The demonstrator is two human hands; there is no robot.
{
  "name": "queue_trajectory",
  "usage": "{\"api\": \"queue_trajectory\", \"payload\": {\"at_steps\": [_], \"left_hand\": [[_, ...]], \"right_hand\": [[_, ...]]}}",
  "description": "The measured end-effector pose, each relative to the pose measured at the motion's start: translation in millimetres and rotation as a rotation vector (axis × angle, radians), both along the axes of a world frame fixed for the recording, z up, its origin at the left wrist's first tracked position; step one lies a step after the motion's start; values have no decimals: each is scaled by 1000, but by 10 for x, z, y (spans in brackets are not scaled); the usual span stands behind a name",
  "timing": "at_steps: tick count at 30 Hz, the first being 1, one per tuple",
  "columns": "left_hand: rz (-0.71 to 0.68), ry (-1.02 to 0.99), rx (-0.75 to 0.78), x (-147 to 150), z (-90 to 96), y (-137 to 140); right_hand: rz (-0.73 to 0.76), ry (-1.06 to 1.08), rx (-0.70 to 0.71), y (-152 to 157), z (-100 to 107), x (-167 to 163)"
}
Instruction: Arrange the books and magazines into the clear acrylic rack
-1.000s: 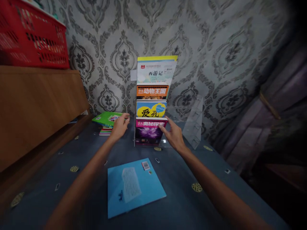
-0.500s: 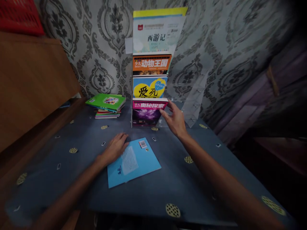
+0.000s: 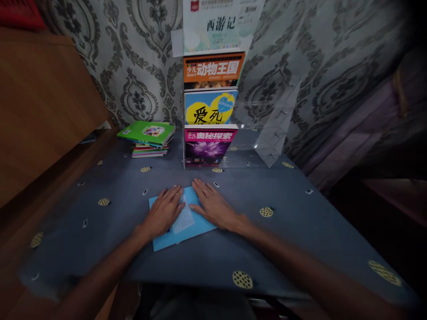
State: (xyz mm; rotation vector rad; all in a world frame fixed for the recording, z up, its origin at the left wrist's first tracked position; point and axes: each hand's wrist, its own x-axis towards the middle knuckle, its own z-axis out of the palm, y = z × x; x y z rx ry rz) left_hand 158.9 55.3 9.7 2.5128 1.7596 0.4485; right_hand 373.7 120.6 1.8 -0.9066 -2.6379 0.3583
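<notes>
A light blue book point(image 3: 187, 231) lies flat on the table, its back cover up and partly hidden under my hands. My left hand point(image 3: 164, 211) rests on the book's left part, fingers stretched out. Across from it, my right hand point(image 3: 213, 205) lies on the right part with fingers extended and thumb apart. Behind them stands a clear acrylic book rack point(image 3: 271, 133). Its left side holds a purple book point(image 3: 210, 149) at the bottom, then a blue and yellow book point(image 3: 211, 109), an orange book point(image 3: 215, 71) and a pale book point(image 3: 220, 26) at the top.
A stack of books with a green one point(image 3: 147, 132) on top sits left of the rack. The table point(image 3: 283, 249) has a dark blue patterned cloth. A wooden cabinet point(image 3: 43, 106) is at the left, and a curtain point(image 3: 360, 129) hangs at the right.
My right hand has left the purple book in the rack and come down onto the blue book. My left hand has shifted further onto that book. The view has tilted slightly downward.
</notes>
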Motion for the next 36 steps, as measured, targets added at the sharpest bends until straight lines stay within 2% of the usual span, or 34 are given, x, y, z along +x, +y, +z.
{"api": "queue_trajectory", "payload": {"at_steps": [3, 7, 12, 16, 20, 23, 26, 29, 32, 36], "left_hand": [[69, -6, 13, -178, 4, -105], [148, 49, 47, -355, 59, -225], [214, 274, -21, -306, 260, -241], [216, 325, -48, -252, 329, -186], [237, 329, -33, -252, 292, -168], [244, 329, -18, -251, 274, -176], [239, 338, -7, -242, 288, -183], [233, 377, -9, -236, 323, -179], [222, 424, -24, -235, 360, -167], [204, 425, -29, -232, 391, -157]], "right_hand": [[-58, -3, 9, 90, -43, 182], [-60, -5, 14, 64, -52, 276], [-94, -30, 27, -99, -3, 263], [-76, -16, 59, -307, -5, 303], [48, -36, 82, -581, -13, 247], [184, -39, 86, -848, 18, 36], [354, -24, 79, -1110, 84, -246], [555, -9, 72, -1241, 168, -421], [661, -4, 37, -1196, 253, -371], [632, -2, -44, -1017, 307, -10]]}}
